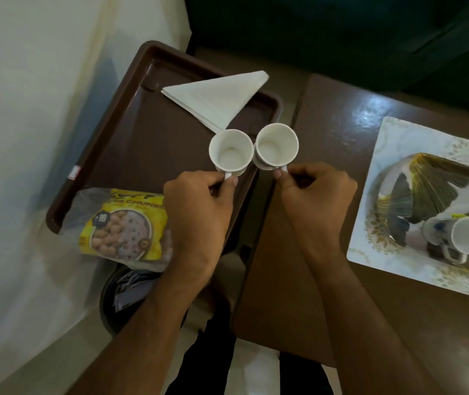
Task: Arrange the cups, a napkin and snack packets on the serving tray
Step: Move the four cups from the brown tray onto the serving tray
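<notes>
Each hand, left hand [199, 206] and right hand [317, 192], pinched the handle of a light, breakable cup [231, 151] just beyond its fingertips, the safest hold.

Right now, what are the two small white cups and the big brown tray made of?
The two small white cups, one in the left hand at and one in the right hand at, look like glazed ceramic: smooth, thick rims. The big brown tray looks like moulded plastic, with a glossy raised rim.
</notes>
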A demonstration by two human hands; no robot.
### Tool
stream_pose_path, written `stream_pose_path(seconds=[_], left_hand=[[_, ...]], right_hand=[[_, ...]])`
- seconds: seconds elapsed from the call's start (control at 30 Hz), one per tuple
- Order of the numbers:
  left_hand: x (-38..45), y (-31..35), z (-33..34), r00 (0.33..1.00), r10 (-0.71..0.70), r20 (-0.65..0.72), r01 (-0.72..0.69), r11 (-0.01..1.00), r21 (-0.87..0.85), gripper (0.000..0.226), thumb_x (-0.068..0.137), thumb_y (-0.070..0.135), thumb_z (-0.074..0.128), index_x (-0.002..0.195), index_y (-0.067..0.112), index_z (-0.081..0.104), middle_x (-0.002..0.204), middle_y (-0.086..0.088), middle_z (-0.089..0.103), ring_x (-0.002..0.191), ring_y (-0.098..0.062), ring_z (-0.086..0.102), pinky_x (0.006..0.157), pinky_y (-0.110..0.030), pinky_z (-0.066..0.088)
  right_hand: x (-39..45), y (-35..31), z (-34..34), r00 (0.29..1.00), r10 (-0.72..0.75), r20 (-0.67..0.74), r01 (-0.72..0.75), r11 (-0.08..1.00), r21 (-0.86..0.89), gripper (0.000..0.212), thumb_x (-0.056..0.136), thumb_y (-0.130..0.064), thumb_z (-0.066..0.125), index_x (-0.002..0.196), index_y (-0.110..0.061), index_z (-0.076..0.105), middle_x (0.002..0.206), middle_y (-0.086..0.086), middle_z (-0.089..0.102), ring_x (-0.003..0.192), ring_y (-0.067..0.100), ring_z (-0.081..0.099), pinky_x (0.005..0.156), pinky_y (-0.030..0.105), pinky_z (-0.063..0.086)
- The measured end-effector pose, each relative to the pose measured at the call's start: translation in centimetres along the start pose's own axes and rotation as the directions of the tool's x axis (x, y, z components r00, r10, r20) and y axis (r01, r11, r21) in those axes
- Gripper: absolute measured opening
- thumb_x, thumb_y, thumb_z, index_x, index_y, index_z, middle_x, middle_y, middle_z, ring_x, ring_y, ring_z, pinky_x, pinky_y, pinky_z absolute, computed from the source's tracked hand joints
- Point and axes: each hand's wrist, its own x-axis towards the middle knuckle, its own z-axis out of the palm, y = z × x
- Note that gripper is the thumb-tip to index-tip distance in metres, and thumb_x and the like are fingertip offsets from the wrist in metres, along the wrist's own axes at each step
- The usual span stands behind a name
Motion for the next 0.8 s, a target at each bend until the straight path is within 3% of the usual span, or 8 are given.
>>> stream_pose_path(seconds=[0.07, 0.17, 0.33, 0.47, 0.57, 0.7, 0.8], left_hand=[[-0.8, 1.3, 1.2, 1.0, 0.016, 0.008, -0.016, 1.0, -0.005, 0.011, 0.093, 0.02, 0.08, 0.093, 0.009, 0.085, 0.08, -0.004, 0.082, 0.07, -0.013, 0.076, 0.069, -0.042, 0.063], [-2.0, 3.4, 3.0, 0.999, 0.033, 0.021, -0.033, 0.999, -0.022, 0.012, 0.094, 0.02, 0.08, 0.093, 0.009, 0.085, 0.08, -0.005, 0.082, 0.07, -0.014, 0.077, 0.069, -0.045, 0.064], [-4.4, 7.7, 6.9, 0.992, 0.091, 0.089, -0.09, 0.996, -0.016, 0.015, 0.094, 0.021, 0.081, 0.106, 0.013, 0.084, 0.09, -0.001, 0.083, 0.079, -0.009, 0.077, 0.072, -0.026, 0.064], [-6.3, 11.1, 11.0, 0.983, 0.126, 0.132, -0.123, 0.992, -0.025, 0.016, 0.094, 0.021, 0.081, 0.108, 0.015, 0.083, 0.093, 0.002, 0.083, 0.079, -0.003, 0.073, 0.071, -0.008, 0.052], [-7.3, 13.3, 13.8, 0.973, 0.175, 0.148, -0.173, 0.985, -0.024, 0.013, 0.093, 0.022, 0.081, 0.103, 0.014, 0.084, 0.087, 0.002, 0.082, 0.072, -0.002, 0.071, 0.067, -0.011, 0.056], [-8.2, 15.6, 17.5, 0.956, 0.219, 0.197, -0.221, 0.975, -0.011, 0.012, 0.093, 0.023, 0.082, 0.1, 0.014, 0.084, 0.087, 0.003, 0.082, 0.064, 0.003, 0.063, 0.058, 0.0, 0.047], [-8.7, 17.2, 20.1, 0.939, 0.254, 0.233, -0.254, 0.967, -0.034, 0.012, 0.091, 0.021, 0.083, 0.096, 0.01, 0.085, 0.084, -0.003, 0.083, 0.071, -0.006, 0.073, 0.063, -0.009, 0.051]], right_hand=[[0.3, 0.8, -1.8, 0.999, 0.006, -0.041, -0.005, 1.0, 0.013, 0.012, 0.084, -0.02, 0.086, 0.093, -0.013, 0.084, 0.08, -0.008, 0.074, 0.071, 0.009, 0.07, 0.07, 0.011, 0.051], [0.8, 2.4, -4.4, 0.996, 0.027, -0.083, -0.024, 0.999, 0.035, 0.011, 0.084, -0.02, 0.086, 0.092, -0.014, 0.084, 0.078, -0.013, 0.07, 0.07, 0.008, 0.069, 0.07, 0.015, 0.053], [1.7, 5.8, -9.5, 0.987, 0.091, -0.134, -0.089, 0.996, 0.015, 0.01, 0.085, -0.021, 0.085, 0.093, -0.015, 0.084, 0.079, -0.011, 0.074, 0.069, 0.006, 0.07, 0.068, 0.006, 0.047], [2.6, 9.0, -13.6, 0.973, 0.127, -0.191, -0.127, 0.992, 0.017, 0.012, 0.084, -0.022, 0.086, 0.092, -0.012, 0.085, 0.082, 0.001, 0.081, 0.069, 0.013, 0.072, 0.071, 0.024, 0.057], [3.3, 11.3, -16.2, 0.96, 0.171, -0.221, -0.168, 0.985, 0.036, 0.016, 0.085, -0.024, 0.085, 0.094, -0.011, 0.084, 0.083, 0.002, 0.081, 0.071, 0.014, 0.073, 0.073, 0.03, 0.06], [4.4, 14.4, -19.3, 0.946, 0.194, -0.26, -0.194, 0.981, 0.025, 0.015, 0.085, -0.024, 0.084, 0.093, -0.012, 0.084, 0.083, 0.003, 0.08, 0.071, 0.013, 0.072, 0.074, 0.028, 0.058], [5.4, 16.7, -21.7, 0.935, 0.2, -0.294, -0.211, 0.977, -0.005, 0.017, 0.085, -0.022, 0.085, 0.096, -0.009, 0.083, 0.087, 0.005, 0.081, 0.074, 0.014, 0.072, 0.075, 0.025, 0.056]])
